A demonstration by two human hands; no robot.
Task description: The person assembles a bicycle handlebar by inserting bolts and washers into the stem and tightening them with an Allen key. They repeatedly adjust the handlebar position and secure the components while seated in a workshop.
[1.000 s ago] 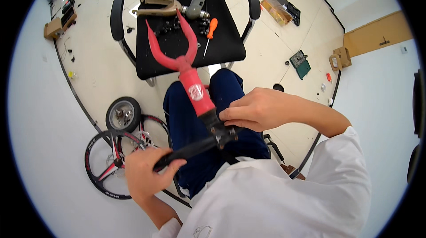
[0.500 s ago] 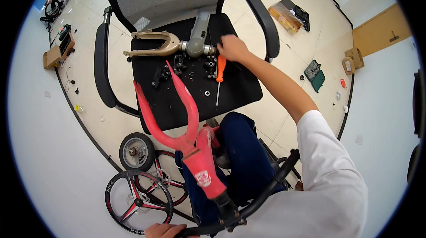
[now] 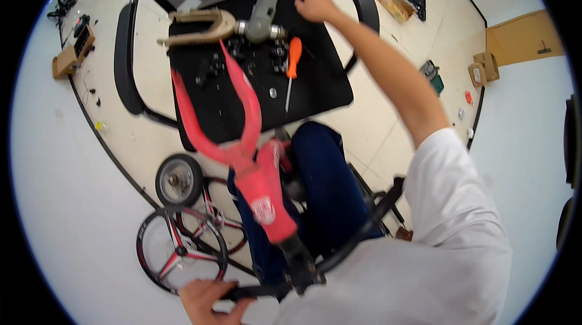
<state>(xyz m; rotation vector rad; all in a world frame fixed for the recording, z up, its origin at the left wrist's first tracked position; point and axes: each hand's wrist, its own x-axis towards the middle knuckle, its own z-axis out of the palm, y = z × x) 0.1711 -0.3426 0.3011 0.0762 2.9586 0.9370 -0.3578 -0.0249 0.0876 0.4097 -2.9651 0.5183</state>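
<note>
My left hand [image 3: 209, 302] is closed round the left end of a black handlebar [image 3: 264, 291]. This bar joins a pink bicycle fork and head tube [image 3: 265, 204], which leans across my lap with its prongs upward. My right hand [image 3: 316, 5] is closed above the back right of a black chair seat [image 3: 218, 122]; what its fingers hold, if anything, is hidden. To its left lies a beige fork [image 3: 209, 31] joined to a grey stem piece [image 3: 260, 26]. An orange-handled screwdriver [image 3: 293, 61] rests below the hand, near small black parts [image 3: 210, 70] and a metal ring [image 3: 273, 92].
Chair armrests [image 3: 126, 61] flank the seat. Spoked bicycle wheels [image 3: 180, 251] and a small tyred wheel [image 3: 179, 179] lie at lower left. Cardboard boxes [image 3: 484, 69], a green case [image 3: 435, 79] and an open carton [image 3: 391, 3] are on the floor at right.
My right hand has moved from the end of the grey stem piece to the seat's back right. The whole view has shifted, so the chair and pink fork appear higher.
</note>
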